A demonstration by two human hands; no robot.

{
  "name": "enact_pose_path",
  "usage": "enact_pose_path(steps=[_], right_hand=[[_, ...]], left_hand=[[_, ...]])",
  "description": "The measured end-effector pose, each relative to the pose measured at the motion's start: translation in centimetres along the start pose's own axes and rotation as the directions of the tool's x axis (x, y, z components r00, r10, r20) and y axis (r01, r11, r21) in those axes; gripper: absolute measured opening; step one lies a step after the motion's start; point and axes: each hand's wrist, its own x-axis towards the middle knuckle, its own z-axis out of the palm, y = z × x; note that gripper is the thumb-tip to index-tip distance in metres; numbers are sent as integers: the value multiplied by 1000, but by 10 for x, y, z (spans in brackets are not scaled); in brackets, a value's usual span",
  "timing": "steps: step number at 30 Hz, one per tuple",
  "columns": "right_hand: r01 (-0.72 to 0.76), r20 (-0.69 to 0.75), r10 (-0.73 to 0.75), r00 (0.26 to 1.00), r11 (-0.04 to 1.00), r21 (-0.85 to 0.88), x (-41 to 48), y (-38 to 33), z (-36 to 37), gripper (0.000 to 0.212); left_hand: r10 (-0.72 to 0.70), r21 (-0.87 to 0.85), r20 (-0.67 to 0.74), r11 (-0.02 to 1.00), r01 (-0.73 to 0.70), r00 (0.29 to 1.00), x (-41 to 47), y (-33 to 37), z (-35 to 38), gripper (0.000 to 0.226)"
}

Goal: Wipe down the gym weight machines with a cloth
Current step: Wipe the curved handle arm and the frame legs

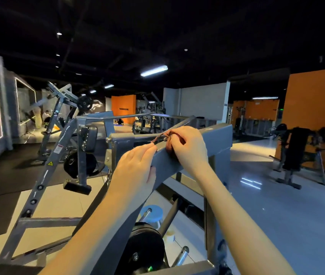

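A grey steel weight machine (220, 135) fills the foreground, with a slanted grey bar (164, 162) running up from the bottom centre. My left hand (135, 168) wraps around that bar, thumb below and fingers on top, and its fingertips seem to pinch an end of the cloth. My right hand (189, 144) holds a bunched brown cloth (170, 147) against the top of the bar. A thin twisted strip of the cloth stretches between the two hands.
A black weight plate (143, 249) and a blue-lidded container (152, 213) lie below the bar. Another plate-loaded machine (58, 116) stands to the left, and a black bench rack (298, 151) to the right on shiny grey floor. Orange walls at the back.
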Motion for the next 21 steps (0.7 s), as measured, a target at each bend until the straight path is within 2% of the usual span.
enact_pose_path(steps=[3,5,6,9,11,12,14,17,19,21], right_hand=[[-85,33,87,996,995,-58,19,17,-12,31],[-191,-33,189,981,980,-54,26,26,-17,36],[-188,-84,184,979,981,-47,24,27,-15,35],[-7,-119,7,993,1000,5,7,18,-2,30],[69,-21,-69,997,998,14,2,14,-2,30],[60,38,-60,997,998,-3,8,17,-7,30],[-36,97,43,994,997,-69,27,32,-17,30],[-242,-41,239,970,965,-102,40,47,-29,30],[-189,-103,181,978,979,-73,33,45,-24,28],[-75,-68,74,995,997,-16,20,36,-17,25]], left_hand=[[76,47,59,996,-79,995,19,8,6,52],[54,78,87,995,-60,995,24,13,9,56],[37,93,90,995,-45,995,24,15,10,58],[29,111,61,993,-36,998,20,16,11,58],[23,113,37,993,-27,999,19,17,11,58],[20,119,30,993,-24,999,19,17,10,59],[24,124,26,992,-27,999,19,17,11,60],[11,105,19,994,-13,1000,20,19,10,59],[3,89,10,996,-4,1000,23,19,10,55],[30,90,22,995,-32,999,32,18,12,49]])
